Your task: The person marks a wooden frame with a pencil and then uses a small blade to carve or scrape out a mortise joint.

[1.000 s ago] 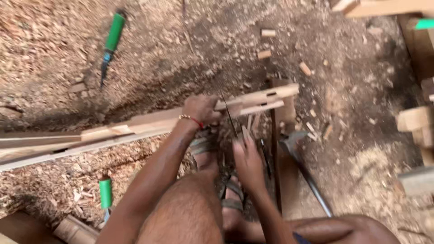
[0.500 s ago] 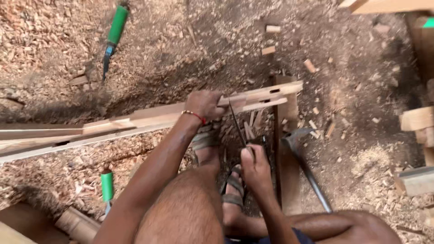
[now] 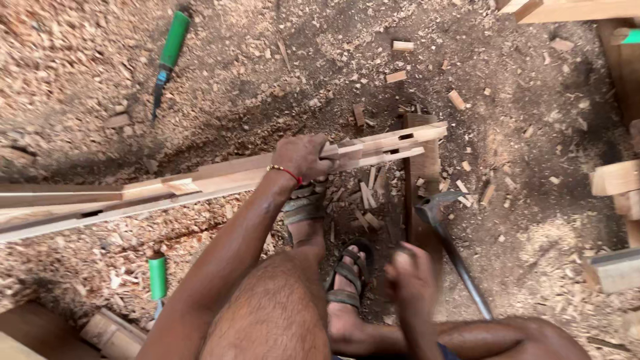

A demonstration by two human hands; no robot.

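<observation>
- The left hand [image 3: 303, 157] is closed over the top of a long wooden piece [image 3: 220, 177], fingers wrapped round it near its right end; a red-and-gold bracelet [image 3: 285, 173] sits on that wrist.
- The long wooden piece runs from the left edge of the scene across to right of centre, rising slightly towards the far right, and ends in stepped, cut tongues just past the hand.
- It lies across a dark upright plank [image 3: 421, 180] that stands under its right end, touching it there.
- The right hand [image 3: 413, 280] is nearer and lower, blurred by motion; whether its fingers are curled on anything cannot be told.
- A hammer [image 3: 453, 247] with a dark metal head and long handle lies just right of that hand, its head beside the plank; contact with the hand is not clear.
- Two sandalled feet [image 3: 327, 253] rest on the ground below the wooden piece, among short offcuts [image 3: 365, 197].
- A green-handled chisel [image 3: 169, 60] lies far left on the shavings, well apart from both hands.
- A second green-handled tool [image 3: 157, 279] lies near left, beside the person's left arm.
- Pale timber blocks [image 3: 617, 180] stand at the right edge, and sawdust covers the ground [image 3: 533, 133].
</observation>
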